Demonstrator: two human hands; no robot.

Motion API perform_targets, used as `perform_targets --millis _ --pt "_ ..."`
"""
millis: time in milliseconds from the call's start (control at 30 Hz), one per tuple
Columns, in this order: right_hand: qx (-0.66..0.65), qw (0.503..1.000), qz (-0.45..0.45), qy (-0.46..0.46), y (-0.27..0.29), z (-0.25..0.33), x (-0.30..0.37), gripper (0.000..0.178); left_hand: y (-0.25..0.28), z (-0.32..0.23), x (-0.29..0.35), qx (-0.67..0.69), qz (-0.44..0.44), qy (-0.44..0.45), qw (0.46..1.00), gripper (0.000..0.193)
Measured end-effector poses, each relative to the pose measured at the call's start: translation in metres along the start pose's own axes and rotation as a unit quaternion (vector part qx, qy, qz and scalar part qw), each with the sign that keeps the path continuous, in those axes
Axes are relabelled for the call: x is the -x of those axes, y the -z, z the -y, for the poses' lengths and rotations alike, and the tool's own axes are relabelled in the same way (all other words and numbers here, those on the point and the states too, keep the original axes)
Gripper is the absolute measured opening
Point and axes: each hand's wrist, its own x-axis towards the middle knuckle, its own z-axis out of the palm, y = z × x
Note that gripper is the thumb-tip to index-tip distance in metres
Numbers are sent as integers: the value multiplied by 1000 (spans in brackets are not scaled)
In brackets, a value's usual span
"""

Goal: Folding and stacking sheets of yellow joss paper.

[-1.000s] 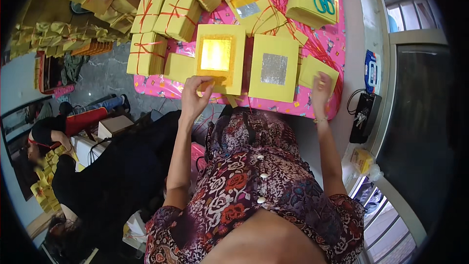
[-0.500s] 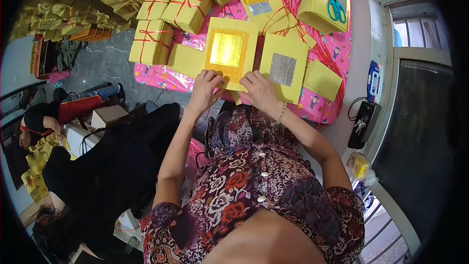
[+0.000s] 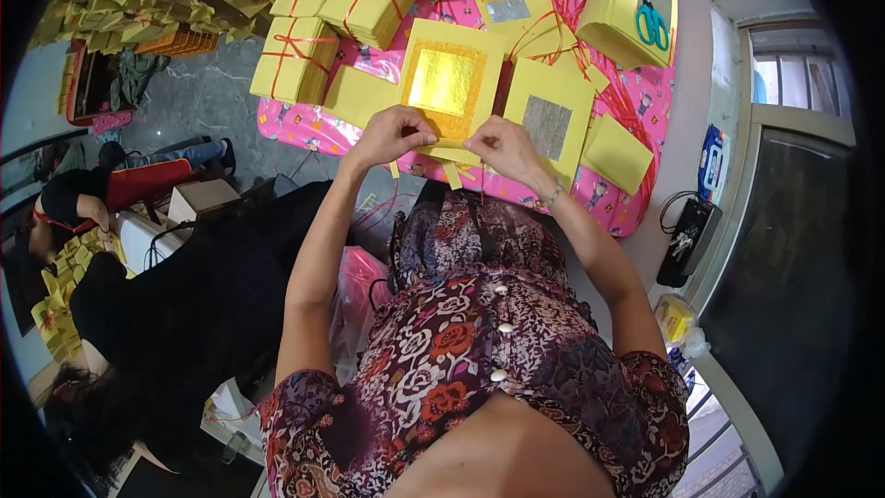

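Observation:
A yellow paper sheet with a shiny gold foil square lies in front of me on the table. My left hand is closed in a pinch at its lower left corner. At the lower right corner my right hand pinches too, thumb and forefinger together. Between the two hands the bottom edge looks turned up. Narrow yellow strips stick out below it. To the right, partly behind my right hand, lies another yellow sheet with a silver foil square.
Yellow paper bundles tied with red ribbon stand at the back left. Teal-handled scissors lie on a thick yellow stack at the back right. Loose red ribbon trails over the pink tablecloth. Other people sit at the left.
My hands have gone from resting over the sheet's lower part to pinching its lower corners. The bottom edge now looks turned up. The whole view has shifted slightly.

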Motion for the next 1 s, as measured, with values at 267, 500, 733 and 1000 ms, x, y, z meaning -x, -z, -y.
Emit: perform_targets --millis 267,500,733,1000 --pt "-34 996 22 -78 -1 -3 -4 22 4 9 -11 34 44 61 997 20" --pt "-67 991 20 -115 3 0 -7 27 17 -5 -24 -12 113 94 989 18" --pt "-71 990 15 -120 3 -1 -7 26 19 -4 -28 -3 120 70 990 20" --pt "-48 993 -53 -92 16 17 -3 29 0 -55 -1 60 -48 23 997 32"
